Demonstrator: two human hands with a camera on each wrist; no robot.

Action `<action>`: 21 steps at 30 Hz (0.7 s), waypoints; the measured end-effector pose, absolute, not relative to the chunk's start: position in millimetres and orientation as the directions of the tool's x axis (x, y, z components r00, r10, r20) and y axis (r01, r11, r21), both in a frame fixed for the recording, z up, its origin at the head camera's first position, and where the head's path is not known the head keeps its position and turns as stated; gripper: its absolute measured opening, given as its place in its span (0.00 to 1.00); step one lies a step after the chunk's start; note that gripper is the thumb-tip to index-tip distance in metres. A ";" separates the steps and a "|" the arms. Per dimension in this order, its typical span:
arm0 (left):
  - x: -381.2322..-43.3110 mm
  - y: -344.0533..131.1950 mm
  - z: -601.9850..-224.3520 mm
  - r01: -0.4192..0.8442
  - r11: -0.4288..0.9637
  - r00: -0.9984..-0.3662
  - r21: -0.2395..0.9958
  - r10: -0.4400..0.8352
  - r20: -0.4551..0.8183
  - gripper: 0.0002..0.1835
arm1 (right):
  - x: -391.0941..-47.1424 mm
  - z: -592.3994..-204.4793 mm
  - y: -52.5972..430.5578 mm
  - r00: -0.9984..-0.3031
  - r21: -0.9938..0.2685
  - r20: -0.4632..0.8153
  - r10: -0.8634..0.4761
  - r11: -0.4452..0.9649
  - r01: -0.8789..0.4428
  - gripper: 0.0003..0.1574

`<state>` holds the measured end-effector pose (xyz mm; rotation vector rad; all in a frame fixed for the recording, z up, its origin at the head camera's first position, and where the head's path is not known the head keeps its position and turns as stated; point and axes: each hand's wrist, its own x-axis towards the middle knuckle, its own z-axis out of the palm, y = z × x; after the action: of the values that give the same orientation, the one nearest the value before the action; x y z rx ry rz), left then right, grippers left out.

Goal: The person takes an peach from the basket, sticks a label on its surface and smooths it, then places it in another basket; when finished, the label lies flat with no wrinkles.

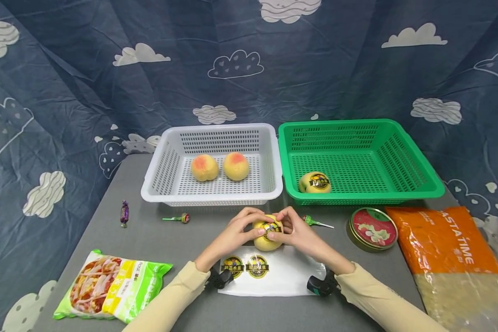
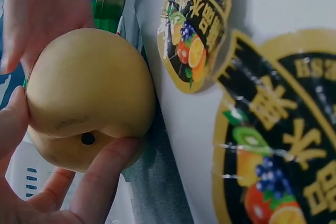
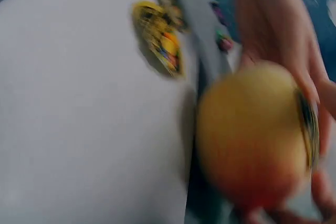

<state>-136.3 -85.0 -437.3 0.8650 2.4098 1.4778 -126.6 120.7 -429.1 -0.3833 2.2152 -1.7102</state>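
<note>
Between both hands is a yellow peach (image 1: 267, 245), just beyond the far edge of a white sticker sheet (image 1: 290, 272). The left hand (image 1: 245, 227) grips its left side, with the thumb near the sticker. From the other side the right hand (image 1: 293, 230) holds the fruit, its thumb pressing a black-and-gold label (image 1: 272, 228) on the peach. In the left wrist view the peach (image 2: 92, 85) shows its hollow with a dark spot. The right wrist view, blurred, shows its reddish end. Two more round stickers (image 1: 257, 266) lie on the sheet's left part.
Behind the hands stand a white basket (image 1: 211, 197) with two peaches (image 1: 236, 166) and a green basket (image 1: 365, 196) with one labelled fruit (image 1: 315, 182). Lollipops (image 1: 185, 218), a wrapped candy (image 1: 124, 213), a round tin (image 1: 373, 228), a pasta bag (image 1: 452, 240) and a food bag (image 1: 112, 286) lie around.
</note>
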 end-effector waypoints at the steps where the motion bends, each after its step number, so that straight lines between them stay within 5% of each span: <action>1: -136.7 -85.0 -437.3 0.389 0.338 -0.810 0.857 0.568 0.144 0.15 | -123.9 -428.4 117.5 -0.925 -0.945 -0.057 -0.376 0.319 -0.072 0.29; 5: -137.6 -84.5 -438.6 0.398 0.334 -0.807 0.854 0.570 0.153 0.15 | -116.7 -426.7 109.3 -0.955 -0.840 0.019 -0.295 0.513 -0.175 0.35; 14: -136.4 -84.3 -436.3 0.291 0.279 -0.833 0.915 0.544 0.099 0.16 | -128.6 -437.6 132.0 -0.889 -0.995 -0.085 -0.449 0.091 0.049 0.24; 21: -128.1 -83.4 -409.7 0.143 0.222 -0.844 0.964 0.536 0.002 0.15 | -137.2 -437.3 137.7 -0.875 -0.990 -0.137 -0.465 0.085 0.109 0.20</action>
<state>-128.1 -83.4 -409.7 0.6320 2.1709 1.6567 -137.2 137.7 -437.3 -0.3495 1.9518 -1.8414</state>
